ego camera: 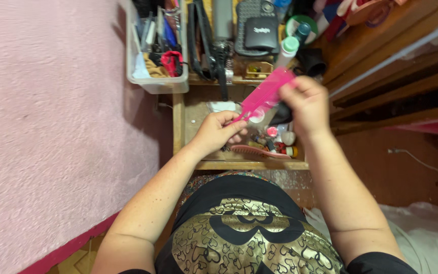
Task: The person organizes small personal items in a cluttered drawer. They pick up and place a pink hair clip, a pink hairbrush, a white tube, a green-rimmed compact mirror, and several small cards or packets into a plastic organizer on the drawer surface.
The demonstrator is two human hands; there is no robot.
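- The left hand (218, 131) has its fingers curled in and pinches the lower end of a bright pink comb (265, 95) between thumb and fingertips
- The right hand (307, 104) is closed round the comb's upper end, thumb and fingers folded over it, so the comb is gripped at both ends and held in the air
- The comb's long axis runs on a slant, from lower left at the left hand up to the upper right at the right hand; its broad flat side faces the camera, and motion blur hides which edge carries the teeth
- The comb spans the gap between the two hands, above an open wooden drawer (188, 119) and clear of everything in it
- In the drawer below the hands lie a pale pink hairbrush (257, 151), small bottles with red and orange caps (286, 149) and a white object (222, 106) near the back
- Just behind the comb's upper end stands a white bottle with a mint green cap (288, 49)
- Further back, the wooden top carries a clear plastic bin (154, 76) crammed with tools and a red-handled item, black straps or cords (198, 40) hanging over the edge, and a black pouch (260, 33) lying on a dark keypad-like device
- A rough pink wall (51, 127) fills the left side, with a dark red skirting at its foot
- Brown wooden boards (391, 66) run along the right, above a brown floor with a thin pale cable (422, 162)
- The person's black top with a gold heart pattern (249, 233) fills the bottom of the view
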